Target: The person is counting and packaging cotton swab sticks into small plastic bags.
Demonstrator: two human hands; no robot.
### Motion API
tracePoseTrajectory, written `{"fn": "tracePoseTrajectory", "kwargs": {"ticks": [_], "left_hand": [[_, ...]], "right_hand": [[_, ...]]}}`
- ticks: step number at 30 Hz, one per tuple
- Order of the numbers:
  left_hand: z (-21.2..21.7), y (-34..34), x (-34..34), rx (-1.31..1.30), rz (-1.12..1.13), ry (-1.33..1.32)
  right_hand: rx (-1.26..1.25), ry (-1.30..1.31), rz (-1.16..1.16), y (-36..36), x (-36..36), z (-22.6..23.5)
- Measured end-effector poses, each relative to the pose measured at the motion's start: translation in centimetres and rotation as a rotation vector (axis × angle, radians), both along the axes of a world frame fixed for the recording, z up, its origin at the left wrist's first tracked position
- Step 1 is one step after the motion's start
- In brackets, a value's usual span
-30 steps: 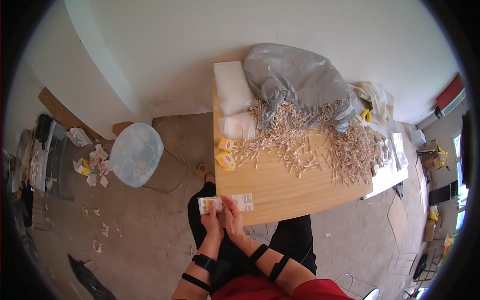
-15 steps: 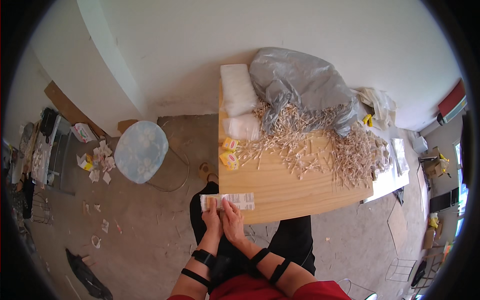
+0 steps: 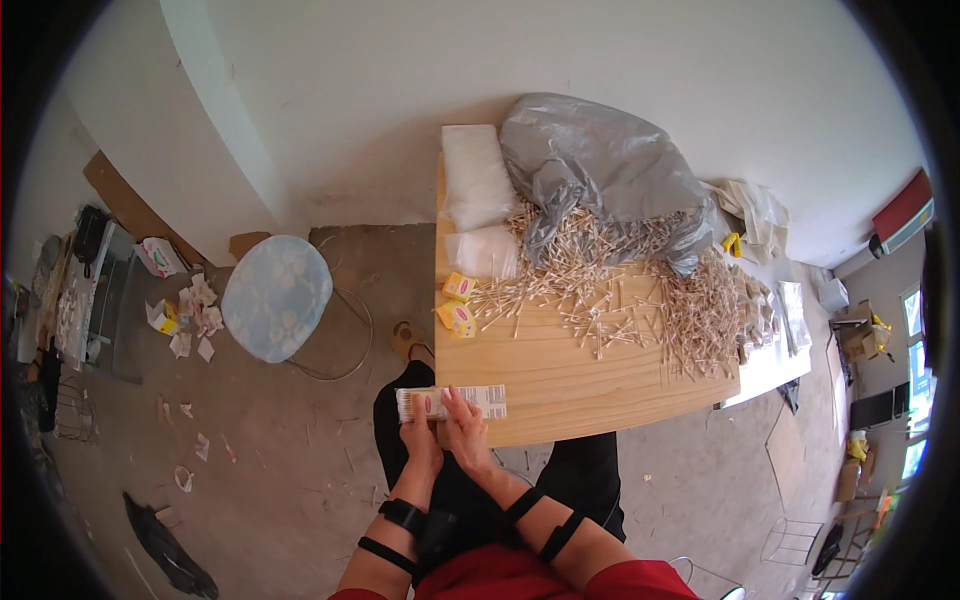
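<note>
From my remote feed, L hand is closed on a clear pack, thumb flat on top, fingers mostly hidden below. R hand lies across the pack's middle, fingers together, nearly straight; can't tell if the thumb pinches from under. The pack sits level at the near L corner of the tbl, its L end out past the edge, R end over the wood. Inside the L end: thin swabs side by side in a flat row; the R end is a flat pale strip w/ dark print. Tbl top is light wood grain, smooth, front edge bowed by the lens. Beyond the hands, two small yellow boxes w/ red marks sit near the L edge; contents can't be seen. Behind those, a small clear film wad, then a taller white film stack, soft & slightly shiny. Big grey bag, crinkled thin plastic, slumps at the back, mouth fwd, w/ loose swabs heaped at its mouth & spread R, sticks crossing every which way. Off to the L, a round pale-blue stool w/ floral pattern, & an open yellow-white carton beside crumpled paper scraps on a rough grey floor.
</note>
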State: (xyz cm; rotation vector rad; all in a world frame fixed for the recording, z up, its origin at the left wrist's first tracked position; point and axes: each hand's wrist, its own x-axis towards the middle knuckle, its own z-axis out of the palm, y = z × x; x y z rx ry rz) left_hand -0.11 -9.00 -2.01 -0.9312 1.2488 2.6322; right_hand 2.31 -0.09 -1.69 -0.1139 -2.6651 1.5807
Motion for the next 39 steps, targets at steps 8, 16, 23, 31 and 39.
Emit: {"fn": "tracePoseTrajectory", "kwargs": {"ticks": [8,16,23,31,39], "left_hand": [[0.2,0.0,0.0,0.061,0.091,-0.014],[0.0,0.3,0.3,0.026,0.075,-0.039],[0.0,0.1,0.1,0.03,0.032,-0.014],[0.6,-0.5,-0.3,0.185,0.036,0.024],[0.4,-0.4,-0.6,0.152,0.043,0.047]], "right_hand": [[-0.999,-0.526,-0.21,3.0,-0.5,3.3],[-1.146,-0.308,-0.222,0.2,1.4,1.6],[-0.969,-0.25,-0.3,-0.7,1.1,1.4],[-0.898,-0.127,-0.322,-0.7,0.3,1.4],[-0.857,-0.171,-0.217,-0.7,-0.5,1.2]]}}
